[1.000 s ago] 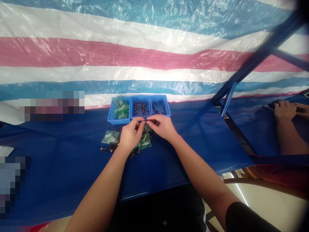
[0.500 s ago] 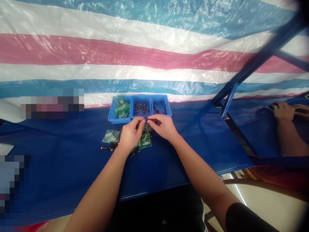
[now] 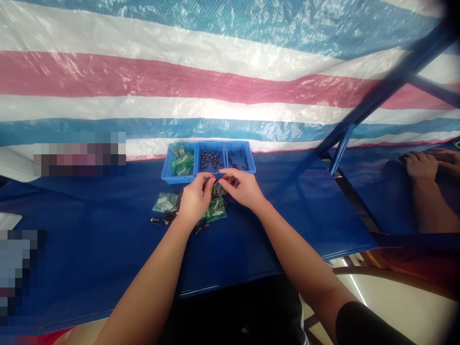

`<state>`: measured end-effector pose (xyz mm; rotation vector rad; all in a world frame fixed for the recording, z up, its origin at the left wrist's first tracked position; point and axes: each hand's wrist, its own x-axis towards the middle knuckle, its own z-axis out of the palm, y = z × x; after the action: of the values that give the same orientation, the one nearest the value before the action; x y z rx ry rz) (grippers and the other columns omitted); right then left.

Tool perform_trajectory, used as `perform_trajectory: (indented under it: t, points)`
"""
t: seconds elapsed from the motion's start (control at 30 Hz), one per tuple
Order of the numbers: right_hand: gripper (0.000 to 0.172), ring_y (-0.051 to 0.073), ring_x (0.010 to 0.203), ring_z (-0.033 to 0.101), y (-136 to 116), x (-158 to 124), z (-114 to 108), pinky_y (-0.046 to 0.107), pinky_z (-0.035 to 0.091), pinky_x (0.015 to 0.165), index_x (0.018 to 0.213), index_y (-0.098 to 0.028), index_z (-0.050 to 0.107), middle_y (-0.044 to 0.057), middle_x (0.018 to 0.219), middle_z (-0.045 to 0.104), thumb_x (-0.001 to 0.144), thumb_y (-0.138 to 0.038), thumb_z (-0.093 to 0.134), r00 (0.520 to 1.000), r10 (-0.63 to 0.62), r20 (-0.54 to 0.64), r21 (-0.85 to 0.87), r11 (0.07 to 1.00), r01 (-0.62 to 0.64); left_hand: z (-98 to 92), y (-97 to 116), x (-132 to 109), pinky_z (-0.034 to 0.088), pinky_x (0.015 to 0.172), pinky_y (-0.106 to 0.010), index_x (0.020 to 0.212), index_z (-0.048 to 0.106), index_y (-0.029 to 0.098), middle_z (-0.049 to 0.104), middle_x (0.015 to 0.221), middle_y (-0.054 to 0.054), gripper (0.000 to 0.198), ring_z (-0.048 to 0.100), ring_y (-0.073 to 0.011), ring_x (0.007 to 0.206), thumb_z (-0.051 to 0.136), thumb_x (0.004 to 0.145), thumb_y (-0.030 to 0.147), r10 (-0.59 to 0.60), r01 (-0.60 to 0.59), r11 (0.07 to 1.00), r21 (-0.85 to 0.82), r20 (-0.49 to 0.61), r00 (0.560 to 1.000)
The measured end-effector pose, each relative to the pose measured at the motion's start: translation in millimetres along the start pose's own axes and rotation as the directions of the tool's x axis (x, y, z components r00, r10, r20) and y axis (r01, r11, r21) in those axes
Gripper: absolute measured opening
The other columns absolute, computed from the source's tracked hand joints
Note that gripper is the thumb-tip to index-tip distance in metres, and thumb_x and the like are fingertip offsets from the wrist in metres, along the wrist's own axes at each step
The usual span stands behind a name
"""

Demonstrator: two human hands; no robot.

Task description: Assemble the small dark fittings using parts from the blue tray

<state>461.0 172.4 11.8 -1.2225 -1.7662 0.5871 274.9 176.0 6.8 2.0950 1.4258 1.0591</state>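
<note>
My left hand [image 3: 196,195] and my right hand [image 3: 243,187] are held close together, fingertips almost meeting, just in front of the blue bins. The left thumb and forefinger are pinched; whatever lies between them is too small to make out. On the right, the fingers curl towards the thumb, and their contents are hidden too. Beneath the hands lies a pile with a green-tinted packet of pale pieces [image 3: 216,209] and dark screws, partly covered by my left hand. Left of it are another clear packet [image 3: 166,202] and a loose screw [image 3: 155,221].
Three blue bins stand in a row: the left bin [image 3: 178,180] holds green packets [image 3: 182,164], the middle bin [image 3: 222,166] short screws, the right bin [image 3: 239,143] a few dark screws. A blue metal frame [image 3: 339,151] rises at right. Another person's hand [image 3: 421,165] rests beyond it.
My right forefinger has lifted slightly away from its thumb. Both hands otherwise stay in nearly the same place, and the bins and packets look unchanged.
</note>
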Motion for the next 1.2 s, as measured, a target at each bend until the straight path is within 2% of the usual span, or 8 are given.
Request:
perform_trajectory:
  t: [0.27,0.4,0.57,0.83,1.07,1.2]
  points:
    - [0.017,0.016,0.078,0.069,2.3,0.0,1.2,0.027,0.055,0.071,0.100,-0.022,0.076,0.004,0.093,0.077,0.091,-0.030,0.063,0.999,-0.040,-0.007,-0.051,0.998,0.040,-0.4,1.7,0.5,0.038,0.057,-0.023,0.110,0.064,0.021,0.062,0.066,0.002,0.031,0.056,-0.0131,0.055,0.049,0.099,0.045,-0.010,0.010,1.000,-0.018,0.040,0.999]
    - [0.018,0.017,0.078,0.069,0.8,0.1,0.1,0.029,0.055,0.071,0.101,-0.023,0.075,0.004,0.094,0.077,0.092,-0.030,0.062,0.999,-0.026,-0.027,-0.061,0.998,0.024,-0.7,5.0,-0.1,0.040,0.059,-0.022,0.117,0.064,0.022,0.057,0.064,0.005,0.030,0.053,-0.0112,0.054,0.052,0.098,0.041,0.023,-0.022,0.999,-0.028,0.040,0.999]
    - [0.019,0.017,0.079,0.069,-2.6,0.2,-1.3,0.029,0.054,0.071,0.101,-0.023,0.075,0.003,0.092,0.076,0.093,-0.031,0.060,0.999,-0.033,-0.008,-0.062,0.998,0.032,-0.7,5.2,-0.6,0.039,0.057,-0.021,0.111,0.066,0.022,0.056,0.062,0.005,0.028,0.050,-0.0098,0.052,0.053,0.097,0.041,0.010,-0.010,1.000,-0.006,-0.003,1.000]
    - [0.019,0.017,0.080,0.069,-3.8,0.2,-2.9,0.027,0.053,0.067,0.102,-0.022,0.074,0.004,0.091,0.075,0.093,-0.029,0.059,0.999,-0.022,0.036,-0.070,0.997,0.024,-1.5,6.1,-1.1,0.038,0.057,-0.022,0.109,0.066,0.021,0.058,0.063,0.004,0.027,0.050,-0.0100,0.052,0.052,0.097,0.041,0.010,-0.010,1.000,-0.002,0.003,1.000]
    - [0.024,0.016,0.083,0.071,-0.1,-0.3,0.6,0.027,0.056,0.073,0.111,-0.022,0.071,0.003,0.098,0.076,0.088,-0.025,0.063,0.999,-0.032,0.037,0.004,0.999,0.032,-1.7,6.6,-1.4,0.036,0.055,-0.021,0.107,0.066,0.021,0.056,0.060,0.005,0.027,0.048,-0.0098,0.050,0.051,0.098,0.041,0.005,-0.005,1.000,0.007,-0.007,1.000]
    - [0.021,0.016,0.082,0.071,2.4,-0.6,1.7,0.027,0.056,0.073,0.107,-0.023,0.071,0.002,0.095,0.076,0.088,-0.025,0.064,1.000,-0.020,0.007,0.002,1.000,0.020,-1.3,5.8,-1.7,0.035,0.054,-0.022,0.105,0.064,0.020,0.054,0.059,0.005,0.028,0.047,-0.0104,0.049,0.049,0.099,0.042,-0.003,0.003,1.000,0.011,-0.004,1.000]
